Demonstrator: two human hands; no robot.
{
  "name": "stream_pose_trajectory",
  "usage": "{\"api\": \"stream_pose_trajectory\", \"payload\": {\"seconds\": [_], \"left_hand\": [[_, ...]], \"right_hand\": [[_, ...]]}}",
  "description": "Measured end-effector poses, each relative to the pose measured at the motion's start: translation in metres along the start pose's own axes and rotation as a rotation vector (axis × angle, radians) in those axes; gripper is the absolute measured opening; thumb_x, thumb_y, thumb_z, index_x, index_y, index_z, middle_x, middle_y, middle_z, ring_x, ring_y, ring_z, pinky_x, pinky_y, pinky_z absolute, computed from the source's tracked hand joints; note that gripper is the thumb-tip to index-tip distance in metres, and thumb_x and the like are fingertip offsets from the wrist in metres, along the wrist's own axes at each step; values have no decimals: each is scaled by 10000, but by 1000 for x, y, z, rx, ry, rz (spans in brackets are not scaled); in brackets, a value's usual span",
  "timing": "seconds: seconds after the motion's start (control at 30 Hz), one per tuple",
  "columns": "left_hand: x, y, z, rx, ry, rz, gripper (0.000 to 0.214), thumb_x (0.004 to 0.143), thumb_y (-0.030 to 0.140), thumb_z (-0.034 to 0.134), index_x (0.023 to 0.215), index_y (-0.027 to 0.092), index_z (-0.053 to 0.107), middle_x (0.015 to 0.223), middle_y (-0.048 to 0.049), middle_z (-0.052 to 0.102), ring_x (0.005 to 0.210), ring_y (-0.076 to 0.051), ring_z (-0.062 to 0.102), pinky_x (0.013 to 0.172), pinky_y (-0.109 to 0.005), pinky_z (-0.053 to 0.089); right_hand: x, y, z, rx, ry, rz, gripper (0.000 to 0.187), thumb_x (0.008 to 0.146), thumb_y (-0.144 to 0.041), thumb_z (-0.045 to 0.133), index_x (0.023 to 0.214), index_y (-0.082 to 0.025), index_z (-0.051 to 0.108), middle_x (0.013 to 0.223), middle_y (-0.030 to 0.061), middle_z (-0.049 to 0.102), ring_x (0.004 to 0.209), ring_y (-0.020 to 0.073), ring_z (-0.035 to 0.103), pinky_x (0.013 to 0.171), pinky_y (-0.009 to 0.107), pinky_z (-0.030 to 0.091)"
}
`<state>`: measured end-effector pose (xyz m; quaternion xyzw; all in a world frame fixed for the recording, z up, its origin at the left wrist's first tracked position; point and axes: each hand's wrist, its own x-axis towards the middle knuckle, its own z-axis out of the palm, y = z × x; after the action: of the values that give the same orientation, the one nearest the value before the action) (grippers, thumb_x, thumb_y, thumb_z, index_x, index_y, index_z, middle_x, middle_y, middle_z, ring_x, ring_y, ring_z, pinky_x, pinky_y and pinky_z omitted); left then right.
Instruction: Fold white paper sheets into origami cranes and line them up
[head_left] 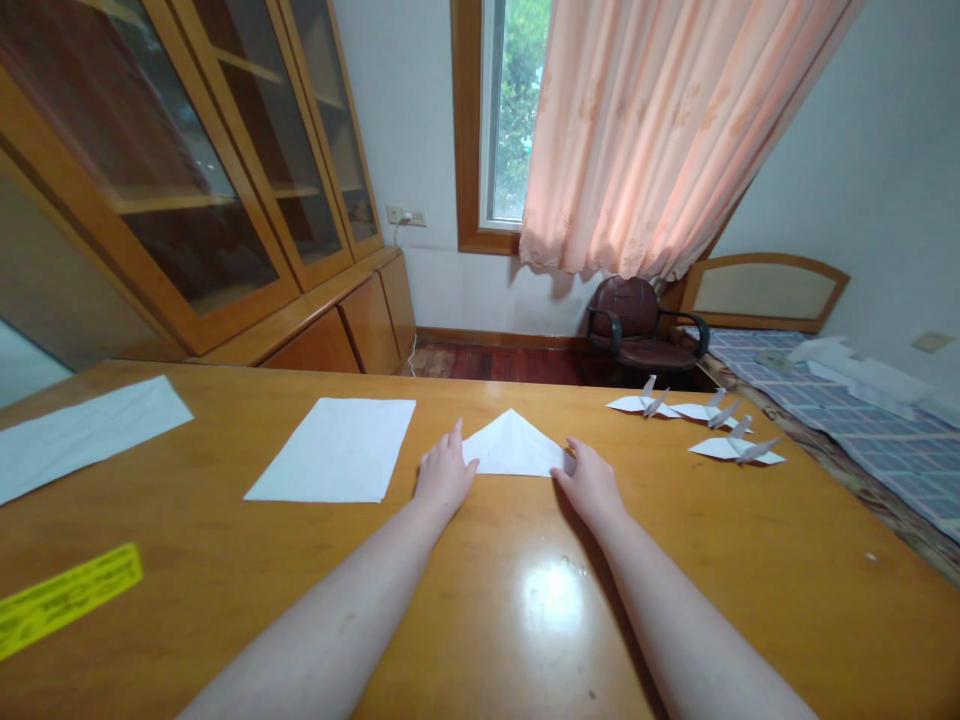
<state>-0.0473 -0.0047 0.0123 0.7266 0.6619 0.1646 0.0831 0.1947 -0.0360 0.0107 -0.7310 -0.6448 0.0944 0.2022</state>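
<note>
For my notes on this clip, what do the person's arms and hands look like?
The left forearm and right forearm are bare, with no sleeves in view. The left hand and right hand wear no gloves, and no watch or bracelet shows.

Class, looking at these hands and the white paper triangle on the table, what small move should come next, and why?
Probably press along the lower edge of the white paper triangle to firm the fold. The left hand and right hand already sit at its two lower corners, steadying it, and the paper cranes nearby look crisply folded.
</note>
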Motion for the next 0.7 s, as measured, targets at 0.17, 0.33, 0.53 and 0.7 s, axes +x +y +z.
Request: {"api": "stream_pose_trajectory", "payload": {"seconds": [0.17,0.33,0.53,0.7], "left_hand": [[0,1,1,90,1,-33,647,814,310,526,1380,149,258,1255,-165,504,1123,-277,503,905,-377,384],[0,1,2,129,15,-64,595,825,274,506,1369,145,300,1287,-171,475,1144,-281,478,923,-403,379],[-12,13,1,82,-6,329,451,824,270,513,1271,223,472,1408,-76,393,1313,-258,293,1104,-443,156],[-22,20,13,15,-257,619,595,836,419,494,1380,247,324,1464,-55,308,1360,-241,219,1109,-441,149]], "right_hand": [[1,-1,-2,-41,-6,70,573,739,-361,592,1257,-150,468,1232,128,558,1116,274,516,939,382,368],[0,-2,-2,-86,-16,107,594,736,-403,602,1254,-144,467,1211,136,569,1099,288,523,907,397,378],[0,-2,-2,-105,-10,88,559,750,-407,589,1240,-161,481,1195,130,577,1081,280,531,895,372,377],[-1,-3,-2,-138,14,97,543,755,-408,583,1234,-168,491,1197,130,576,1083,303,509,914,409,352]]}}
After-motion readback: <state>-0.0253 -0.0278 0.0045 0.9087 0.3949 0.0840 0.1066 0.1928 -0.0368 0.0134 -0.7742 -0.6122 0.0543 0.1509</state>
